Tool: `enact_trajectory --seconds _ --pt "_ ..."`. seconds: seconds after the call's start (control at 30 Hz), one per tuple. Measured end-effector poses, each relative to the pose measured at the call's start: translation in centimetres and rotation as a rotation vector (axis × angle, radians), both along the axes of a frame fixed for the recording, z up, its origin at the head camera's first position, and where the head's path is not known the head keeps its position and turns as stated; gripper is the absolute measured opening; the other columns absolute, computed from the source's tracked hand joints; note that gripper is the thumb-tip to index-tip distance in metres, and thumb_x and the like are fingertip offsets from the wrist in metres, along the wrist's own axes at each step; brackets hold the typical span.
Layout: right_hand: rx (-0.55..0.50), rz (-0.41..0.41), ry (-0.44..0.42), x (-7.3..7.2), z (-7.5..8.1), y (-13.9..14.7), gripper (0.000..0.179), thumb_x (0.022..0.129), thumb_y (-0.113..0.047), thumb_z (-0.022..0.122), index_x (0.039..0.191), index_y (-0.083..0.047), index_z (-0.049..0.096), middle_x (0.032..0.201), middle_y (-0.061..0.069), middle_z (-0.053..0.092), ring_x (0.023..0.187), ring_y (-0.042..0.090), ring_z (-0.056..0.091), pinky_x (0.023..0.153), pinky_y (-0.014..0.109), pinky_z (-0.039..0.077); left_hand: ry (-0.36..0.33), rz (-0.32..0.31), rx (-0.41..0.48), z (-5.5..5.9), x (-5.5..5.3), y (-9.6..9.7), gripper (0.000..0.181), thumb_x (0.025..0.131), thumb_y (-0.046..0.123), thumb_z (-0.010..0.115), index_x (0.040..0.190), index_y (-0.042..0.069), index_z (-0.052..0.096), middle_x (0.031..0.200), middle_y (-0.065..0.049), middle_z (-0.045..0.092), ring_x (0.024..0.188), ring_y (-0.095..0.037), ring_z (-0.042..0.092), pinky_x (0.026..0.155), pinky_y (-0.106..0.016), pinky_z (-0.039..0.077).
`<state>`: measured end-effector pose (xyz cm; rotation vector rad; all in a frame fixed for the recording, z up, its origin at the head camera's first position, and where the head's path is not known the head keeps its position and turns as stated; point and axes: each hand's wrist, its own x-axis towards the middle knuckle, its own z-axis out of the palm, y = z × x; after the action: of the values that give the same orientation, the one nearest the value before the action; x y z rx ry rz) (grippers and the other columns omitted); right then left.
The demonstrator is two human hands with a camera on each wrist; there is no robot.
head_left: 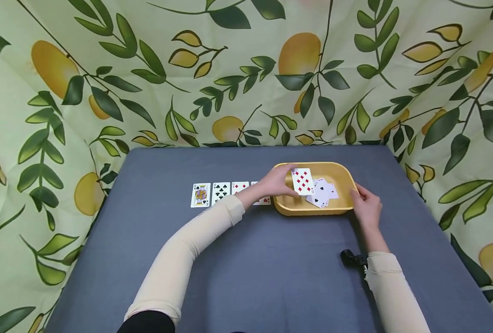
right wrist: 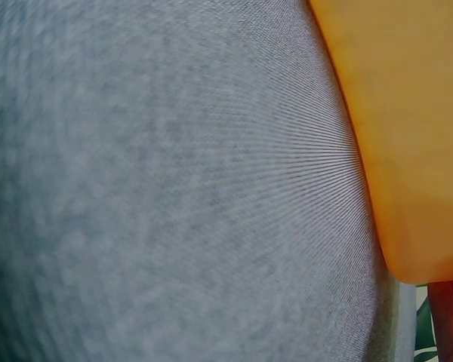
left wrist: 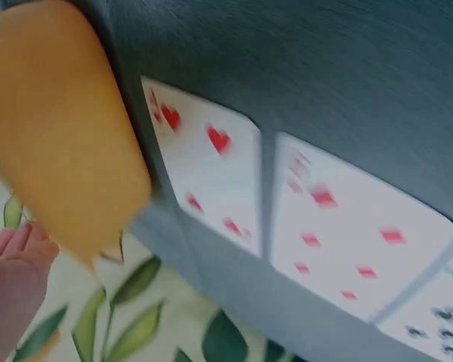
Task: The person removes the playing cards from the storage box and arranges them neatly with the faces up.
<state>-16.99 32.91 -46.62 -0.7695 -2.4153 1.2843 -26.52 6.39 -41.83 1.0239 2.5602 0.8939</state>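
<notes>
My left hand (head_left: pixel 279 181) reaches over the left side of a yellow oval tray (head_left: pixel 281 210). Its thumb and fingers pinch a playing card with red diamonds (head_left: pixel 302 181), tilted face up above the tray. Several loose playing cards (head_left: pixel 323 190) overlap on the tray's bottom, partly behind the held card. At the tray's right end, my right hand (head_left: pixel 366 203) grips the rim. In the left wrist view, the left hand (left wrist: pixel 19 260) shows beyond the tray's wall (left wrist: pixel 68 113); the right wrist view shows only a bit of the right hand (right wrist: pixel 451 317) beside the tray (right wrist: pixel 415 166).
Left of the tray runs a row of face-up cards: a king (head_left: pixel 200 195), a clubs card (head_left: pixel 220 192), a diamonds card (head_left: pixel 240 186) and a hearts card (left wrist: pixel 211 162) partly behind the left wrist. A grey cloth (head_left: pixel 263 268) covers the table; a leaf-patterned curtain (head_left: pixel 246 55) hangs behind.
</notes>
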Motion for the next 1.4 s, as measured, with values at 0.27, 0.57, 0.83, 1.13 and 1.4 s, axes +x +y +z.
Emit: enact_trajectory --seconds 0.27,0.57,0.83,1.13,1.4 --pt "-0.014 -0.014 -0.018 0.3 0.4 0.4 0.045 0.097 -0.035 0.053 0.135 -0.012 0.059 0.124 0.016 0.064 0.072 -0.014 0.050 0.064 0.005 0.041 -0.037 0.024 0.060 1.1 -0.2 -5.4 0.088 0.077 0.028 0.084 0.149 0.008 0.038 0.146 -0.006 0.046 0.135 -0.021 0.040 0.111 -0.036 0.033" --pt "-0.025 -0.022 -0.046 0.3 0.4 0.2 0.046 0.096 -0.036 0.053 0.136 -0.014 0.058 0.126 0.015 0.062 0.075 -0.013 0.051 0.064 0.005 0.041 -0.106 0.063 0.145 0.6 0.3 -11.6 0.088 0.077 0.020 0.084 0.149 0.005 0.036 0.148 -0.008 0.044 0.137 -0.021 0.039 0.111 -0.039 0.033" --pt "-0.045 -0.021 -0.066 0.4 0.3 0.3 0.048 0.096 -0.037 0.051 0.139 -0.015 0.055 0.130 0.014 0.060 0.080 -0.010 0.053 0.064 0.005 0.042 -0.158 0.141 0.201 -0.8 0.8 -16.8 0.088 0.076 0.013 0.084 0.148 0.003 0.035 0.151 -0.012 0.040 0.139 -0.024 0.035 0.114 -0.035 0.028" --pt "-0.030 -0.035 -0.057 0.3 0.3 0.1 0.047 0.095 -0.036 0.052 0.137 -0.014 0.057 0.129 0.016 0.059 0.076 -0.012 0.051 0.064 0.005 0.040 -0.177 0.254 0.259 -3.2 1.6 -23.7 0.088 0.075 0.005 0.083 0.148 -0.001 0.034 0.151 -0.017 0.038 0.140 -0.030 0.032 0.116 -0.038 0.024" --pt "-0.007 -0.036 -0.064 -0.2 0.3 -0.4 0.046 0.095 -0.037 0.053 0.136 -0.016 0.058 0.127 0.015 0.060 0.079 -0.009 0.051 0.065 0.006 0.039 -0.240 0.277 0.288 -4.1 1.8 -29.8 0.085 0.077 -0.002 0.079 0.147 -0.005 0.032 0.153 -0.022 0.032 0.143 -0.035 0.026 0.118 -0.043 0.019"
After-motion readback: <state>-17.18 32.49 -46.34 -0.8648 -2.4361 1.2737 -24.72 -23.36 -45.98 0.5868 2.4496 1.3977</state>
